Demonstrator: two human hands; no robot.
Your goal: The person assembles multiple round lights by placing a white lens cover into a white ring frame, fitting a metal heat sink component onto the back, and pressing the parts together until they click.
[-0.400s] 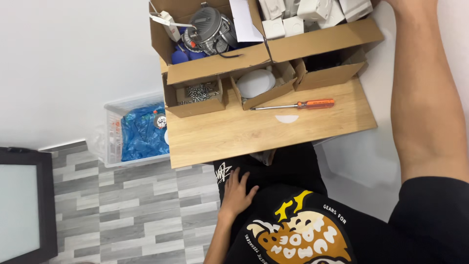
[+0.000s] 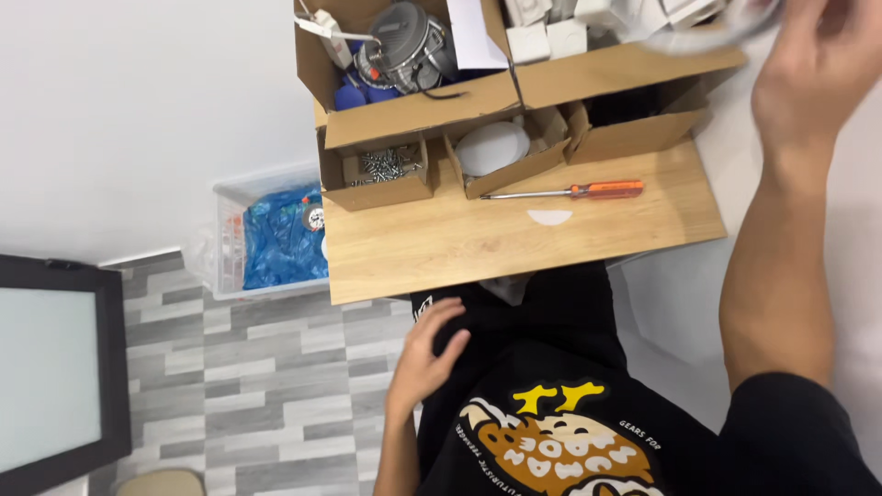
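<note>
Head view: right hand (image 2: 818,69) grips blurred clear piece (image 2: 707,32).

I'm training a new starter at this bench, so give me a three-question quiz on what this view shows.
1. True or false: the orange-handled screwdriver lies on the wooden table.
2. Which small box holds loose screws? A) left box B) middle box C) right box
3. Fill in: the left hand rests on the person's ____.

Key: 1 true; 2 A; 3 lap. The right hand is raised over the far boxes, touching a blurred pale thing that cannot be made out.
</note>
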